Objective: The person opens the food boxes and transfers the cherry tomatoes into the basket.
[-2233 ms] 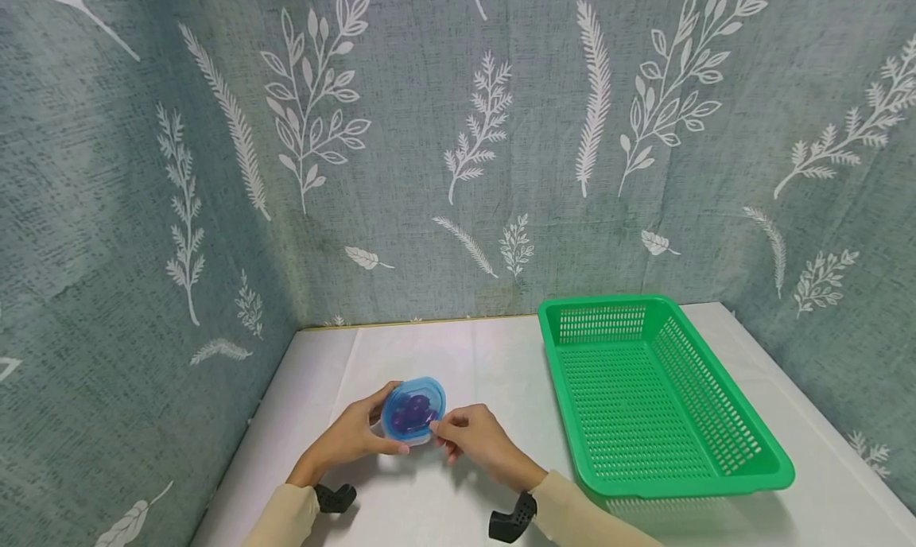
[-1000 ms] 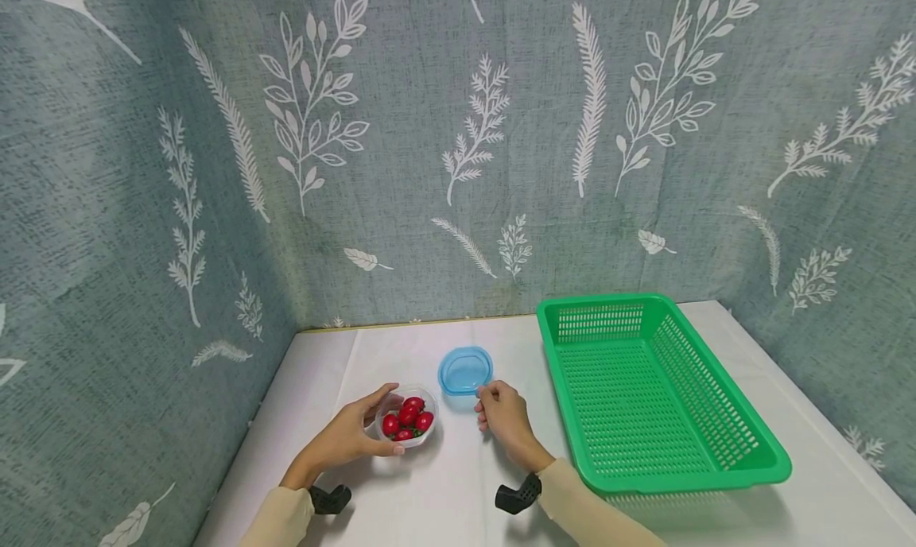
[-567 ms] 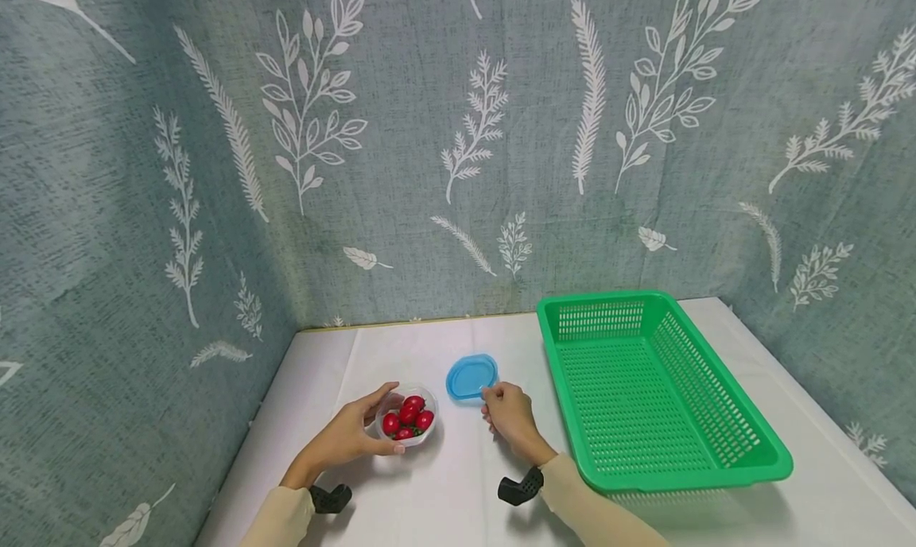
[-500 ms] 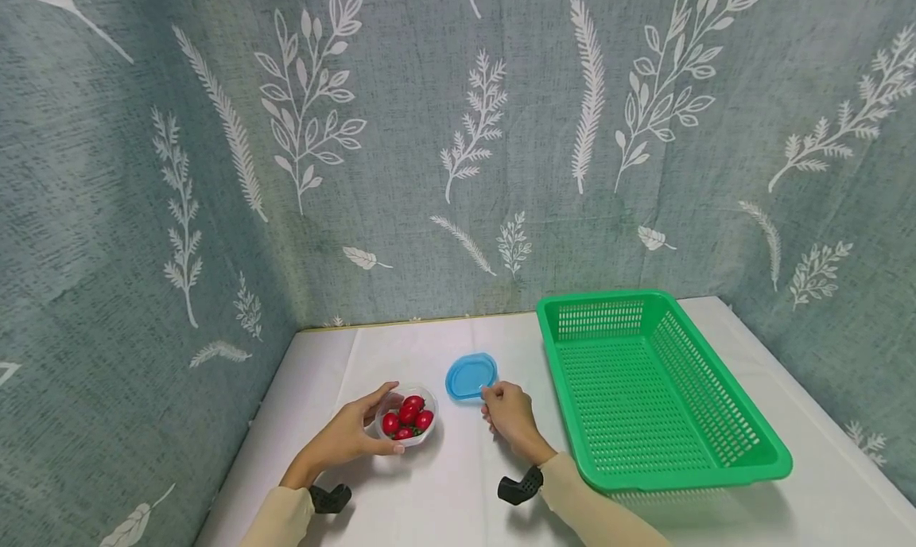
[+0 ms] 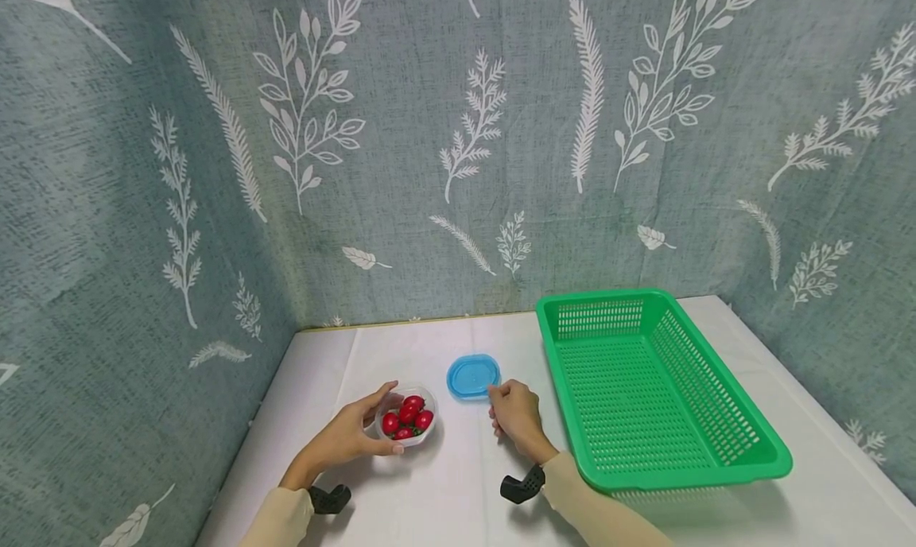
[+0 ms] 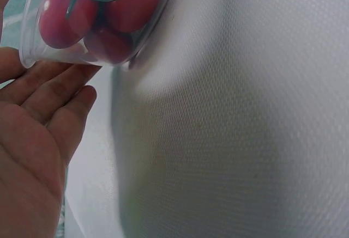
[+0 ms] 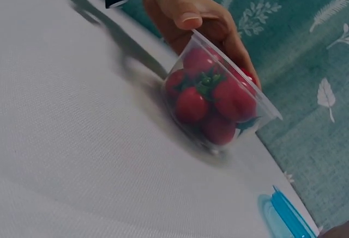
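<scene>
In the head view, my left hand (image 5: 351, 432) grips a small clear plastic container (image 5: 432, 428) from its left side, thumb at the near side and fingers behind. Several red cherry tomatoes (image 5: 409, 412) with green stems lie inside; they show through the wall in the right wrist view. To the right, the container's blue lid (image 5: 473, 376) lies low over the table, its underside or top not clear to me. The curled fingers of my right hand (image 5: 518, 416) pinch the lid's near right corner; the right wrist view shows only a sliver of this hand beside the lid (image 7: 293, 216).
A large green plastic basket (image 5: 572, 420) with slotted walls stands on the right of the white-covered table (image 5: 429, 507). Leaf-patterned grey-green cloth (image 5: 415, 133) hangs behind and at both sides. A black wrist camera (image 5: 522, 485) sits on each wrist.
The lid has come off the container and moved right, then down to the table, with my right hand pinching its edge. The tomatoes are now uncovered. My left hand has kept its grip.
</scene>
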`<state>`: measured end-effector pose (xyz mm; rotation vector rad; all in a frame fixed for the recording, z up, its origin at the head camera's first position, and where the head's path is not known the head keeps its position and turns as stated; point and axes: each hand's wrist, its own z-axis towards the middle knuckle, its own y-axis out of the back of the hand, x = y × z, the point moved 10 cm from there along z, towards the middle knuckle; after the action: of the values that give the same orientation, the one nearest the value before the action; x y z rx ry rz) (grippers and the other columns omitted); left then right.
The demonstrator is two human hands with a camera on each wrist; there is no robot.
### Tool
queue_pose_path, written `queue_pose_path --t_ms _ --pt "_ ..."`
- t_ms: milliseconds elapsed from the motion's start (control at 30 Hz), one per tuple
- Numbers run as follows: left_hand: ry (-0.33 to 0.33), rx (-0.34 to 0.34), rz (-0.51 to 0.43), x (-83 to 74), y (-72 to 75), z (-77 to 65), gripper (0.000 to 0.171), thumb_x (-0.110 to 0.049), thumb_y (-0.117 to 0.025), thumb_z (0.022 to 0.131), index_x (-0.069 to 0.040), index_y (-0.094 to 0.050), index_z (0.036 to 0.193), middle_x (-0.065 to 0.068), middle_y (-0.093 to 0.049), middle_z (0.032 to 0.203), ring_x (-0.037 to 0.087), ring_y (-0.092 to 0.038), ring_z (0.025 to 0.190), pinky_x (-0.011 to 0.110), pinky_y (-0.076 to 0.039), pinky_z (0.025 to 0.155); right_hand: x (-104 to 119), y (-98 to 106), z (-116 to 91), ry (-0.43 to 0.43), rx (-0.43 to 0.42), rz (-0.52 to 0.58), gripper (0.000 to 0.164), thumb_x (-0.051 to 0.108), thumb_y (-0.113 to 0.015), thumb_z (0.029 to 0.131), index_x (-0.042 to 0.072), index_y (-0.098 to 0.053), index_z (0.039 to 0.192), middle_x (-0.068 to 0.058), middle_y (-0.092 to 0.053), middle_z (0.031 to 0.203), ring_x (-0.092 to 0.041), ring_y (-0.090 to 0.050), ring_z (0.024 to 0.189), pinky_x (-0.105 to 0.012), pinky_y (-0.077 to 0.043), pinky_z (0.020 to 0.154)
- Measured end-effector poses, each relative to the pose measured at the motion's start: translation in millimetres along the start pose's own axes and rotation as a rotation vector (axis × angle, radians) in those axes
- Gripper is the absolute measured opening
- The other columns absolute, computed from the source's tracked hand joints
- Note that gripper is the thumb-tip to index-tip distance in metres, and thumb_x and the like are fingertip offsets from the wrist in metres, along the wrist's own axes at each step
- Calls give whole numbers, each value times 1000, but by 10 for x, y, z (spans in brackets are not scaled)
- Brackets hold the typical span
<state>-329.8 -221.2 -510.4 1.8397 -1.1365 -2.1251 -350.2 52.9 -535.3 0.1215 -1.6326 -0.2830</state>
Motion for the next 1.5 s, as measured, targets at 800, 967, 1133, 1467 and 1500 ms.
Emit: queue_pose_path --t_ms 800,967,1133,1467,1500 --pt "-13 -1 -1 0 -6 -18 112 -33 -91 80 -1 -22 163 14 -52 152 39 -40 145 64 -35 113 565 -290 -329 209 210 -42 17 19 -68 100 2 -66 100 -3 -67 77 -19 -63 57 -26 -51 51" --pt "-27 -15 -3 3 -4 -9 111 -32 -91 80 -3 -24 163 15 -53 151 39 -42 145 64 -35 112 660 -337 -406 216 254 0 19 21 -68 101 2 -65 103 -3 -66 80 -15 -61 63 -28 -57 56" --pt "-6 -25 -1 34 -10 -6 110 -35 -91 79 -5 -27 163 13 -53 151 37 -43 144 63 -35 113 763 -357 -482 215 302 8 21 24 -67 102 4 -66 106 -3 -66 84 -19 -63 69 -28 -59 60" --pt "-24 -36 -1 -2 16 -17 108 -36 -91 79 -3 -30 161 13 -55 148 37 -47 141 63 -36 113 1155 -299 -527 284 408 -54 17 26 -67 102 10 -67 107 -1 -66 89 -20 -63 77 -40 -61 67" --pt "-24 -37 1 -1 19 -13 108 -36 -91 79 -3 -30 161 13 -55 149 36 -47 141 62 -36 113 1183 -291 -518 291 414 -70 17 27 -68 101 11 -67 107 -1 -66 88 -18 -63 77 -41 -61 67"
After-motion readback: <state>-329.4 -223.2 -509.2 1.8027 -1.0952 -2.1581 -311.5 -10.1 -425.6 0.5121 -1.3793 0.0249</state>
